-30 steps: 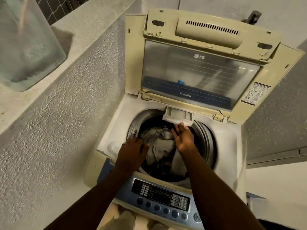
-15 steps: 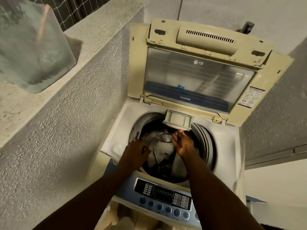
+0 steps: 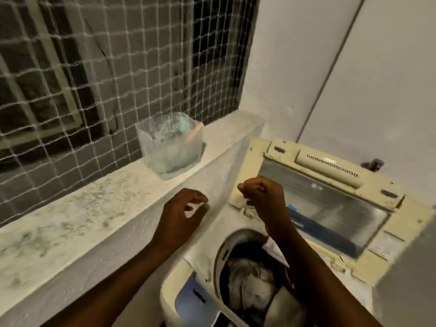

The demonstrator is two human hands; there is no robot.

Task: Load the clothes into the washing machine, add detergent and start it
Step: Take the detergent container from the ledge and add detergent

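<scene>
The washer sits low right, cut off by the bottom edge. The right forearm hides part of its drum. Grey clothes lie inside the drum, smeared by blur. The lid stands open at the far side, its label unreadable. A clear tub stands far left on the ledge, close to the ledge's front edge, with the net just behind it. It holds something pale blue that cannot be made out. The left hand hangs in the air by the ledge's edge, fingers loosely curled and apart, gripping nothing. The right hand is a closed fist before the lid's left corner. Bare ledge lies between the left hand and the tub.
</scene>
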